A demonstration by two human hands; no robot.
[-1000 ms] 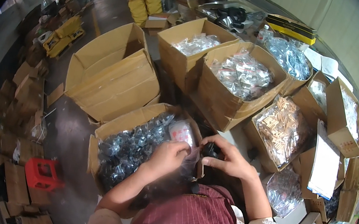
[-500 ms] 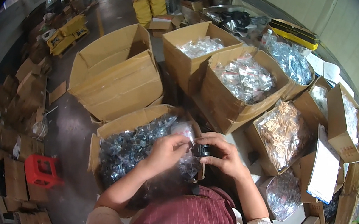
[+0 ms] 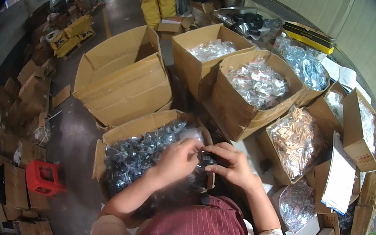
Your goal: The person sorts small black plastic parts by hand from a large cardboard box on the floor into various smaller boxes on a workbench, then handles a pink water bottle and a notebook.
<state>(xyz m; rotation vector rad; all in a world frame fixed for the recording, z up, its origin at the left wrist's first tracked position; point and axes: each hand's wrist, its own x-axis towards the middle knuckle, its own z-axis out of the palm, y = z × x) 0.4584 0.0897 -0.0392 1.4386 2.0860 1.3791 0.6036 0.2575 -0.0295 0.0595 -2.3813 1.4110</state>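
A: Two hands meet over the open carton of bagged metal parts (image 3: 144, 152). We log the left hand (image 3: 177, 157) and the right hand (image 3: 234, 166), fingertips together.

B: Grip state?

A: Both pinch one small dark part (image 3: 206, 160) between them, held just above the carton's right edge.

B: Surroundings?

A: We note a box of clear bagged pieces (image 3: 256, 81) beyond, an empty carton (image 3: 121, 78) at left, and a red stool (image 3: 45, 178).

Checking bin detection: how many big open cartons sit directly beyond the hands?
4: one under the hands, full of bagged dark parts; one empty, far left; two with clear bags, centre and right of it. Smaller boxes at right may hide others.
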